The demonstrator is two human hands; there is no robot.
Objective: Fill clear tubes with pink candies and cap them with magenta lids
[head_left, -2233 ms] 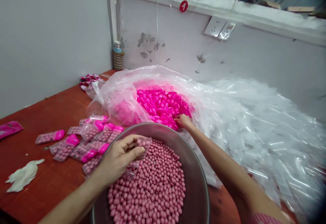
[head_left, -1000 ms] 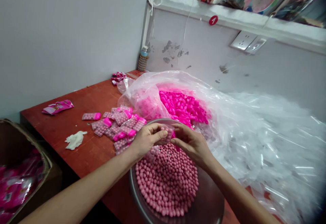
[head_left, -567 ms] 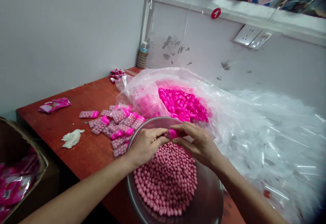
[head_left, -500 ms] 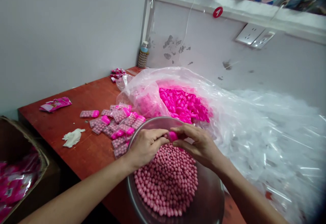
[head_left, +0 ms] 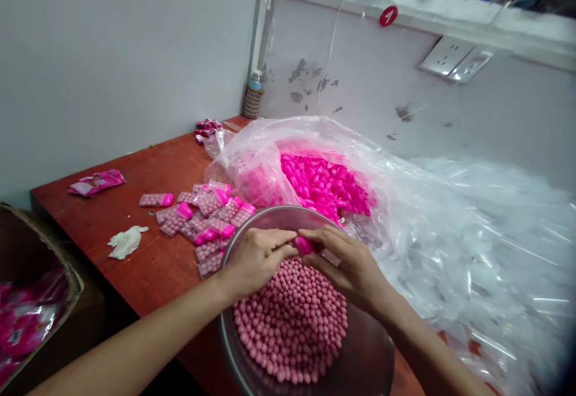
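My left hand (head_left: 254,257) and my right hand (head_left: 351,264) meet over a metal bowl (head_left: 364,354) heaped with small pink candy balls (head_left: 292,324). Between the fingertips of both hands is a small clear case with a bright pink cap (head_left: 304,245); the case body is mostly hidden by my fingers. Behind the bowl an open clear bag holds many loose pink caps (head_left: 324,183). Several filled, capped cases (head_left: 202,219) lie on the red-brown table (head_left: 148,168) left of the bowl.
A big heap of clear plastic (head_left: 477,246) covers the table's right side. A white crumpled scrap (head_left: 126,242) and pink packets (head_left: 96,182) lie at left. A box with pink packs (head_left: 27,318) stands below the table's left edge. A small bottle (head_left: 253,93) stands in the corner.
My right hand came back from the bag of caps with a pink cap and joined the left hand's filled case over the bowl; both hands now press cap and case together.
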